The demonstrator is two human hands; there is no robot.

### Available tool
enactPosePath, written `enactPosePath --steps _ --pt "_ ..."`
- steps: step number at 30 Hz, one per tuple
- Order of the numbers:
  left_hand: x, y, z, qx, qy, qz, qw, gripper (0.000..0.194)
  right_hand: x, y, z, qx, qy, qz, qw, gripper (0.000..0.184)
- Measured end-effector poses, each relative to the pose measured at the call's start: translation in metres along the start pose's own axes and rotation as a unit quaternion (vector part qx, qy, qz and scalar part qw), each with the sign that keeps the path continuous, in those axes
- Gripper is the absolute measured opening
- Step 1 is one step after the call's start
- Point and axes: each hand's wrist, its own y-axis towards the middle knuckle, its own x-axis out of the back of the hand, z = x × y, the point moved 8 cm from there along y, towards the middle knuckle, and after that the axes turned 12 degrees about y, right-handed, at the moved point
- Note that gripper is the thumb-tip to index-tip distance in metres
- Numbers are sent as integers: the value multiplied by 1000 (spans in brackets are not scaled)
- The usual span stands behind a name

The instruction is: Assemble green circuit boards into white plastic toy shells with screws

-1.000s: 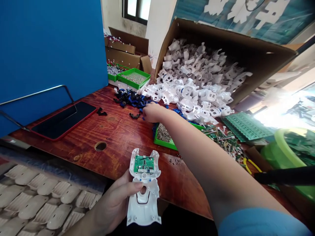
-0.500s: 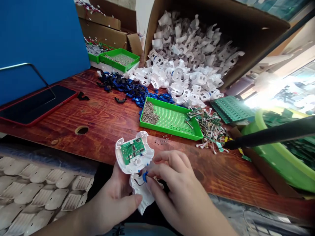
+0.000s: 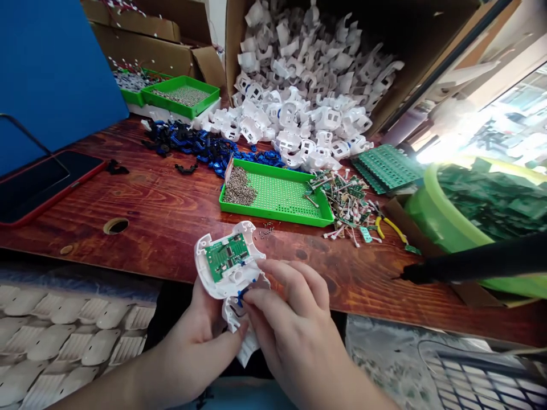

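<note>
My left hand (image 3: pixel 200 333) grips a white plastic housing (image 3: pixel 205 279) from below, its thumb lying over a second white shell piece (image 3: pixel 248 348) under it. A green circuit board (image 3: pixel 226 256) sits inside the upper housing. Thumb and forefinger of my right hand (image 3: pixel 290 307) pinch a small blue plastic part (image 3: pixel 240 298) where the two white pieces meet. The fingers partly hide that part, so I cannot tell whether it is seated.
A green tray (image 3: pixel 286 191) of small screws stands beyond my hands, with wired boards (image 3: pixel 346 199) beside it. White shells (image 3: pixel 294 119) spill from a carton behind blue and black parts (image 3: pixel 200 142). At right, a black screwdriver-like tool (image 3: pixel 470 259) hangs before a green tub (image 3: pixel 431 193).
The view has shifted to the right. My right fingers have moved the blue part closer in against the housing, and the lower shell is more covered by my hands.
</note>
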Motion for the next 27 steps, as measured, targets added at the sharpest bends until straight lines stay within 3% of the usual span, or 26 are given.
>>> enactPosePath --steps 7,14,19,21,24,27 --pt "0 1 0 10 -17 6 1000 72 5 -1 -3 11 -19 -12 1000 13" --pt "-1 2 -3 -4 54 -6 999 70 -5 -3 -9 -20 -10 4 1000 13" --pt "1 10 -2 33 -7 -29 999 67 5 -9 -17 -47 49 5 998 12" --pt "4 15 -1 70 -26 -38 996 61 21 -17 -36 -81 51 -31 995 15" --pt "5 23 0 120 -17 -33 992 49 50 -41 -88 -202 -38 -101 973 12" --pt "-1 34 -6 106 33 -16 994 51 63 -63 -140 -306 -116 -85 941 20"
